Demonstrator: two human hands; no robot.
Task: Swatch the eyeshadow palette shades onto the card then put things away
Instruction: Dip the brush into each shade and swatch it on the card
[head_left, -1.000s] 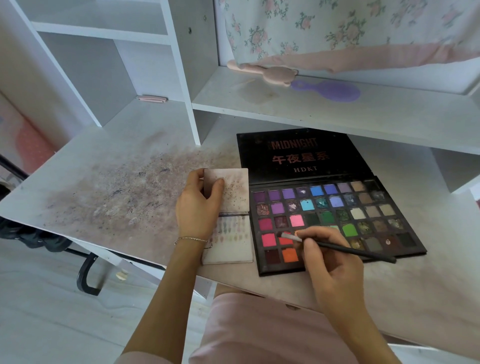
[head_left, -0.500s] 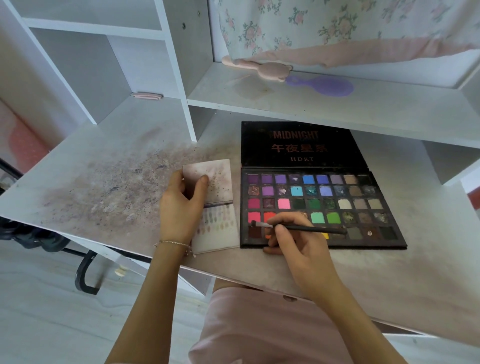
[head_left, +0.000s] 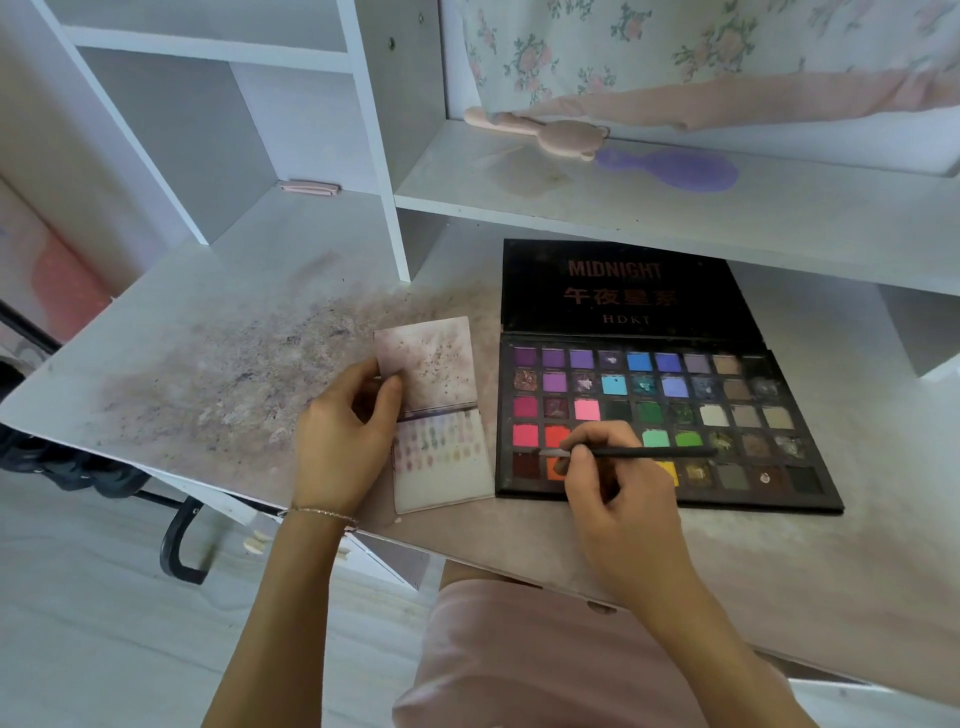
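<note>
Eyeshadow palette (head_left: 670, 415) lies open on the table (head_left: 208, 332), card (head_left: 441, 415) just left of it. Two swatch rows done; lower card blank, nothing put away. Left hand (head_left: 343, 431) pinches the card's left edge; right hand (head_left: 613, 488) grips the brush (head_left: 623, 453). Tip has shifted left, from red-orange pans toward dark near-left pan.

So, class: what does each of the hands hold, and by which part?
The right hand pinches the brush near its bristle end; the left hand grips the swatch card at its left edge.
</note>
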